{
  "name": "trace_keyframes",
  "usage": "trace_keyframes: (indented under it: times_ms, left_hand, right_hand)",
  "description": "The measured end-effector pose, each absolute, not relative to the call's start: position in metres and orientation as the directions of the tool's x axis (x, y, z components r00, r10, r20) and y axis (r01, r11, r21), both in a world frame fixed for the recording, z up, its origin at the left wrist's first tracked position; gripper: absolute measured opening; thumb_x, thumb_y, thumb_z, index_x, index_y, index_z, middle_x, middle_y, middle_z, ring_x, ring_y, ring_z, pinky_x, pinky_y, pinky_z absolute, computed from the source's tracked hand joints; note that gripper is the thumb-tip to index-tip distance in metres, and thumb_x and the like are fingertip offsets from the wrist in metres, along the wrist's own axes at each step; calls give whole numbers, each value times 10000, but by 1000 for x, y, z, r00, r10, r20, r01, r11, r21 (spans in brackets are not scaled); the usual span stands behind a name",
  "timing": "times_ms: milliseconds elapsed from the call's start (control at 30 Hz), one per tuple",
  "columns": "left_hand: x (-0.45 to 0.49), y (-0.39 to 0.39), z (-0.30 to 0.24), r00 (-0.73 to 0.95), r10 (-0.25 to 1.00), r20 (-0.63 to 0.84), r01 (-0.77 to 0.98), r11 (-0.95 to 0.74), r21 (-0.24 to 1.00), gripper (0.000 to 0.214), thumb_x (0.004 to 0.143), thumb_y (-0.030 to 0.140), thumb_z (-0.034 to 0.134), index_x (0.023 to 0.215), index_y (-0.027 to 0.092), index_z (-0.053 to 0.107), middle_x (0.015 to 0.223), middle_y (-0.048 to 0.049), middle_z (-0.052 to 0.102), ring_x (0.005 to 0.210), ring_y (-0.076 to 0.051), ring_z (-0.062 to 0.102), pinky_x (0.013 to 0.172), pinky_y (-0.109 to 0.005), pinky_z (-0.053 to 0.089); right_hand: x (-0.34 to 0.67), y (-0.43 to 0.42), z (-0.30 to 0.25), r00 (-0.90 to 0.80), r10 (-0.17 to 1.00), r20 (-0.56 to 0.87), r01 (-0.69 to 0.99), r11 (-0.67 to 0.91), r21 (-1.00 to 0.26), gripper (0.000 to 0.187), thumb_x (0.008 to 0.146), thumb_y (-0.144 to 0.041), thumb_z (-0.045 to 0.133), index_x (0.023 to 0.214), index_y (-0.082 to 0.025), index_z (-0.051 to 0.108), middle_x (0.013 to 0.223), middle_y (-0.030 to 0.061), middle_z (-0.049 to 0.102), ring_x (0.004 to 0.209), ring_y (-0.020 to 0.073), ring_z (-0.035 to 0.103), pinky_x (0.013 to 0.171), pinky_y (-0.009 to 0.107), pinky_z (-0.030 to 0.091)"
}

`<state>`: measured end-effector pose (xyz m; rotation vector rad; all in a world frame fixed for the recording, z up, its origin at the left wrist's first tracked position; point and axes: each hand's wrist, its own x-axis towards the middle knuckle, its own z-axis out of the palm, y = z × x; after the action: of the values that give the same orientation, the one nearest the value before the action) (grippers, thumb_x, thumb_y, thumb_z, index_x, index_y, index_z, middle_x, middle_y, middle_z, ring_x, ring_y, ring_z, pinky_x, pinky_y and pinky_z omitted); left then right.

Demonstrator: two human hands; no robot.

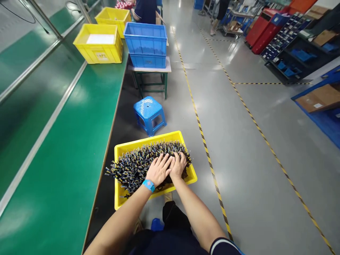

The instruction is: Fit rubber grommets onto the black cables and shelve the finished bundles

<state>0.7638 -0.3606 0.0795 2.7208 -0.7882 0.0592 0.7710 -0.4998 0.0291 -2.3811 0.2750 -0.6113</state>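
A navy top (pixel 167 245) with a white-striped right sleeve (pixel 225 248) accompanies black trousers (pixel 174 215) and a blue wristband (pixel 149 185).

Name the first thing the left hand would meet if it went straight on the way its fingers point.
Probably the black cables in the yellow bin, just ahead of the left hand, though their exact height is hard to judge.

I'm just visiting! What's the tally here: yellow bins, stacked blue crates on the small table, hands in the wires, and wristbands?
Yellow bins: 3
Stacked blue crates: 2
Hands, left and right: 2
Blue wristband: 1
Total: 8
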Motion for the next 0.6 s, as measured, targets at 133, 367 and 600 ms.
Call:
trace_keyframes:
  times_ms: [133,367,600]
  left_hand:
    - [763,-358,85,853,-503,141,-521,-799,301,606,1015,472,511,1575,246,462,1656,-100,409,1526,-342,386,1223,-482,313]
    - [686,-278,65,917,-120,380,-269,-889,369,720,891,683,587,1483,274,591,1615,-147,475,1591,-422,192,1269,-628,57]
    - [716,-276,52,974,-104,203,-185,-883,432,685,886,667,610,1481,328,593,1615,-115,483,1573,-439,234,1256,-644,77]
  right_hand:
    - [762,-507,38,887,-278,369,26,-768,-640,464,1042,-463,377,1356,-234,630,1430,164,538,1350,327,482,1116,540,379]
    - [713,-573,49,776,-444,447,-30,-735,-678,634,1068,-411,175,1623,-107,144,1609,294,285,1531,372,264,1167,680,293]
    - [773,-514,38,868,-260,422,86,-760,-644,606,1035,-515,332,1516,-168,460,1610,221,366,1516,373,318,1199,620,294]
